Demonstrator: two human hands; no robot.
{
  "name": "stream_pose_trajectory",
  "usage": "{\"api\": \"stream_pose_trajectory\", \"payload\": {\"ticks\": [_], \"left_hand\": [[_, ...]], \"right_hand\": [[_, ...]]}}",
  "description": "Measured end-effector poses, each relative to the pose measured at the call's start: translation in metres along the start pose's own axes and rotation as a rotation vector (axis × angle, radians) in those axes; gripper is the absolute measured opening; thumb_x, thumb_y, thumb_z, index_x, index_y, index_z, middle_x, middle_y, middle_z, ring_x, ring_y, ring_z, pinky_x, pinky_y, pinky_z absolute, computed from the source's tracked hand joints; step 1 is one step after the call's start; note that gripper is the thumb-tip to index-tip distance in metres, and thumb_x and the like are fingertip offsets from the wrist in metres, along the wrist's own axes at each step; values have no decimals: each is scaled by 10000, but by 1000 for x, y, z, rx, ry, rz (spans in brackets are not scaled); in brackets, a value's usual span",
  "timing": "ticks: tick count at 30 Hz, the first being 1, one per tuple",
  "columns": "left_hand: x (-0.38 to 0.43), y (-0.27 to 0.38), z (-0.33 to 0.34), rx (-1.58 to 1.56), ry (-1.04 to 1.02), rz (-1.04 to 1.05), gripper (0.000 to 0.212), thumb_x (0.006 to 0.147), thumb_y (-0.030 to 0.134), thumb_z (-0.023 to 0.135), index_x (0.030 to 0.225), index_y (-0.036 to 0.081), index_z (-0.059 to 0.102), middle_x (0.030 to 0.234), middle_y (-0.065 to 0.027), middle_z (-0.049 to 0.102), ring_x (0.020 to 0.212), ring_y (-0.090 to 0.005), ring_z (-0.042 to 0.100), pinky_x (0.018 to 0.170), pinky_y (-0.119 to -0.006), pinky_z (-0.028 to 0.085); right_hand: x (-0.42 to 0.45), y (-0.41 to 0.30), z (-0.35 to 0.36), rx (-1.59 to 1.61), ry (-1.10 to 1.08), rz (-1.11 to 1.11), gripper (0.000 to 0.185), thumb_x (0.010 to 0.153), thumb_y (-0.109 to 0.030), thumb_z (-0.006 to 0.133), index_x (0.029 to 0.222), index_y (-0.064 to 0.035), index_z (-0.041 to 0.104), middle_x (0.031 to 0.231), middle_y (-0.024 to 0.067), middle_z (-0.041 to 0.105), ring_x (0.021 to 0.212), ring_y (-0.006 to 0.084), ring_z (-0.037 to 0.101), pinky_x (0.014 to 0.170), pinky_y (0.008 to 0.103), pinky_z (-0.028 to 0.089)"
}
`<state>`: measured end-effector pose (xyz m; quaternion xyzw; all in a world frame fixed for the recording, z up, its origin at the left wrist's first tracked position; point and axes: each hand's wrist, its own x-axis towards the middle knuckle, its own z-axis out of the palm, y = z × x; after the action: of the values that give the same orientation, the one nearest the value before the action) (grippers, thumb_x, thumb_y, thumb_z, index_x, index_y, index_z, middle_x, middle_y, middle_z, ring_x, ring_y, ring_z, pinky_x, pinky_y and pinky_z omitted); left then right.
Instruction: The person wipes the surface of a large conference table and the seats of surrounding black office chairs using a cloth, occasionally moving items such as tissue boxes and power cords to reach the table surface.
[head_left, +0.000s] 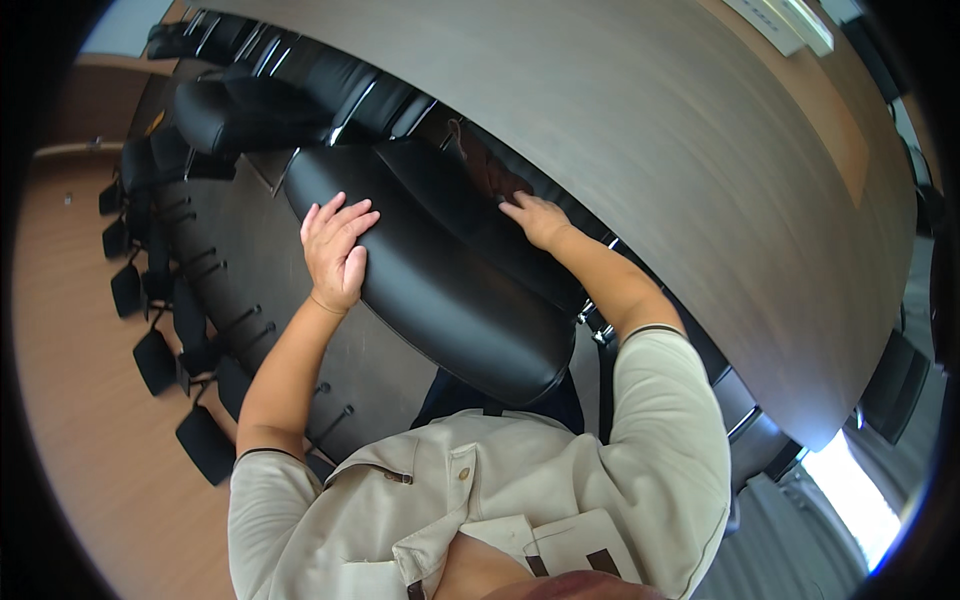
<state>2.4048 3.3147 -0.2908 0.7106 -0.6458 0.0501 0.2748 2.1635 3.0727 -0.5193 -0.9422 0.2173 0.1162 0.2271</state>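
Observation:
A black leather office chair (442, 262) stands in front of me, its padded backrest nearest my body. My left hand (336, 251) lies flat against the left edge of the backrest, fingers spread, gripping nothing. Over the seat side, close to the table edge, my right hand (536, 217) has its fingers on a dark reddish-brown cloth (487, 165). The cloth hangs over the shaded seat area and has a thin loop at its far end. Part of it is hidden by shadow and by my fingers.
A long curved wooden conference table (600, 97) runs along the right. Another black leather chair (247, 112) stands beyond mine, with more behind it. Several black chairs (154, 360) line the left. A pale box-like object (780, 26) lies on the table's far part.

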Motion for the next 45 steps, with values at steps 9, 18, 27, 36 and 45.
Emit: {"api": "stream_pose_trajectory", "payload": {"ticks": [9, 18, 27, 36, 45], "left_hand": [[-166, 416, 70, 135, -78, -78, 425, 811, 310, 456, 1075, 103, 717, 1205, -78, 673, 1262, -322, 518, 1129, -498, 235], [-197, 488, 53, 159, -100, -83, 543, 962, 473, 349, 1054, 81, 714, 1181, -92, 677, 1246, -330, 517, 1123, -503, 234], [-170, 449, 67, 191, -112, -27, 512, 942, 453, 377, 1106, 85, 692, 1224, -88, 656, 1271, -337, 504, 1118, -518, 257], [-190, 362, 68, 299, -199, -24, 548, 964, 446, 334, 1173, 47, 645, 1280, -135, 618, 1314, -363, 470, 1141, -517, 246], [-191, 298, 50, 430, -273, -20, 598, 973, 451, 252, 1231, 38, 600, 1345, -158, 556, 1352, -377, 411, 1151, -525, 223]], "right_hand": [[-291, 173, 176, 156, -215, 564, 779, 923, -9, 503, 1562, -367, 237, 1672, 78, 44, 1456, 343, 330, 1126, 443, 395], [-314, 207, 259, 214, 136, 497, 834, 871, -77, 581, 1575, -283, 184, 1589, 108, 307, 1397, 352, 403, 1110, 478, 399], [-395, 109, 67, 437, 335, 165, 252, 889, -265, 582, 1096, -166, 687, 969, 162, 724, 889, 388, 686, 796, 506, 538], [-513, 117, -116, 855, 686, 31, 324, 921, -170, 545, 1219, -100, 652, 1107, 118, 712, 1015, 306, 669, 901, 358, 513], [-550, 215, -67, 8, 967, 799, 710, 852, -573, 664, 1485, -361, 422, 1615, 185, 223, 1462, 490, 185, 1069, 786, 151]]}}
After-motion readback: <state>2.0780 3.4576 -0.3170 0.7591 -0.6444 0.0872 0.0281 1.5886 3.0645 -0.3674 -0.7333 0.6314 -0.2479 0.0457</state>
